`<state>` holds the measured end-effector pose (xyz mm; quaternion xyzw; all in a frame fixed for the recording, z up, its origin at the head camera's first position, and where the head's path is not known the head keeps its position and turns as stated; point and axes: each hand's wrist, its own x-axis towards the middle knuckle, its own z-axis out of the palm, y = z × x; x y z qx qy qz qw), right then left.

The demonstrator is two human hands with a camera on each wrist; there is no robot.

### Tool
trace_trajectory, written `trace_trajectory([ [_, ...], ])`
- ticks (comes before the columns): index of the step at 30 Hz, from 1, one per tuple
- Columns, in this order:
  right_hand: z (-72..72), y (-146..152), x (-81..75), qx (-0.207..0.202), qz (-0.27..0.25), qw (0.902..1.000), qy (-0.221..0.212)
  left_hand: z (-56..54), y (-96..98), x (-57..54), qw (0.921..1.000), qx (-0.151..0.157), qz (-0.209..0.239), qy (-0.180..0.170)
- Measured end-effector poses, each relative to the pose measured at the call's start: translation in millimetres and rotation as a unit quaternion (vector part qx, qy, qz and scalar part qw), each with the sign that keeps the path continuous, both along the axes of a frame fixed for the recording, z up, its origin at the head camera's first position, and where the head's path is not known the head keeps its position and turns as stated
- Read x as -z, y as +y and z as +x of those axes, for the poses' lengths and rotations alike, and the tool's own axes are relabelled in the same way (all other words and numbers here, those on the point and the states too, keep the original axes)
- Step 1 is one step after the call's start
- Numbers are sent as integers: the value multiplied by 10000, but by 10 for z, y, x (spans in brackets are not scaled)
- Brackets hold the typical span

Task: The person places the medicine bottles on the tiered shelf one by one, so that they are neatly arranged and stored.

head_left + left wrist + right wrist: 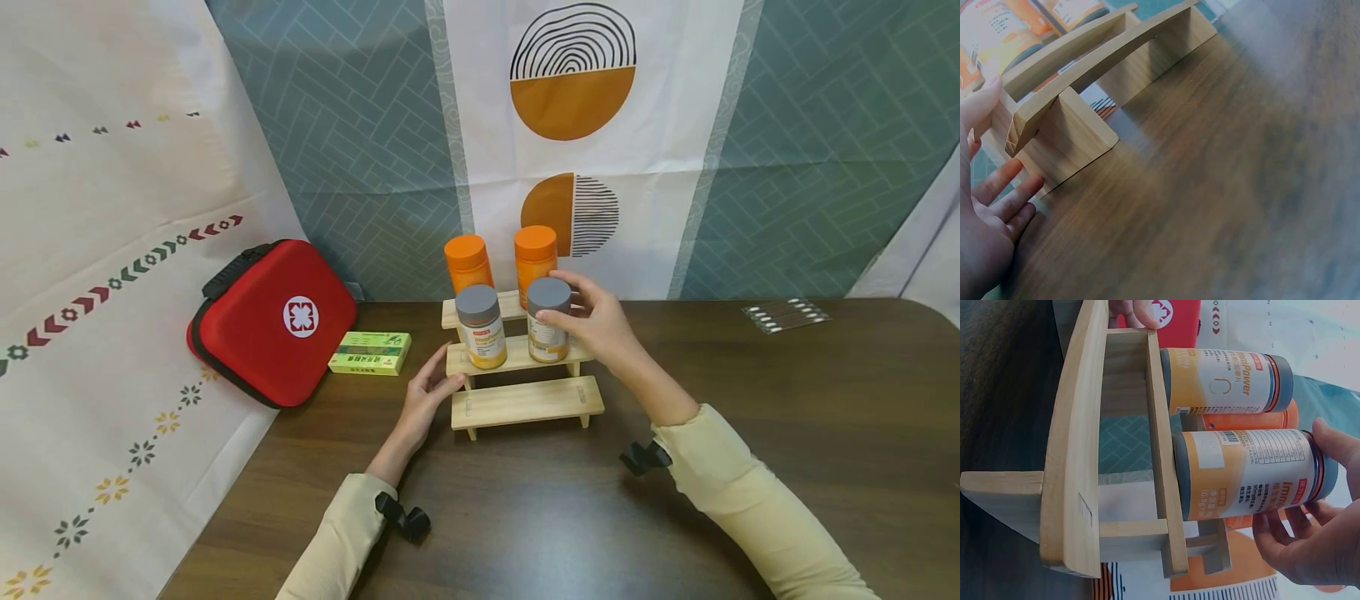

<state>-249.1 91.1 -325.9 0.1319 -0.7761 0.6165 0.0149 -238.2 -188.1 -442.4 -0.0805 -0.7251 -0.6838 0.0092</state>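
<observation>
A three-tier wooden display rack [527, 402] stands on the table. On its middle step are two grey-lidded supplement bottles, a left bottle [482, 327] and a right bottle [548, 337]. My right hand [600, 327] grips the right bottle near its lid, thumb in front and fingers round the far side. In the right wrist view, that bottle [1247, 475] has its base on or right at the step. My left hand [425, 398] holds the left end of the middle step between thumb and index finger; its other fingers [1015, 201] lie loosely beside the rack's side.
Two orange bottles, one at left [467, 260] and one at right [535, 250], stand on the top step. A red first-aid case [277, 321] and a green-yellow box [370, 353] lie to the left. A pack of cotton swabs [785, 316] lies far right. A patterned cloth [375, 167] hangs behind.
</observation>
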Motion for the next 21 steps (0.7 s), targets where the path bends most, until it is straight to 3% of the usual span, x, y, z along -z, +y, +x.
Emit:
trace_trajectory([
  [14,9,-32,20,214,-35,9994,252,-7,20,0,10000,17,-26,-16],
  [21,1,-71,21,73,-83,9994,338,1,-53,-2,9998,-112,-56,-159],
])
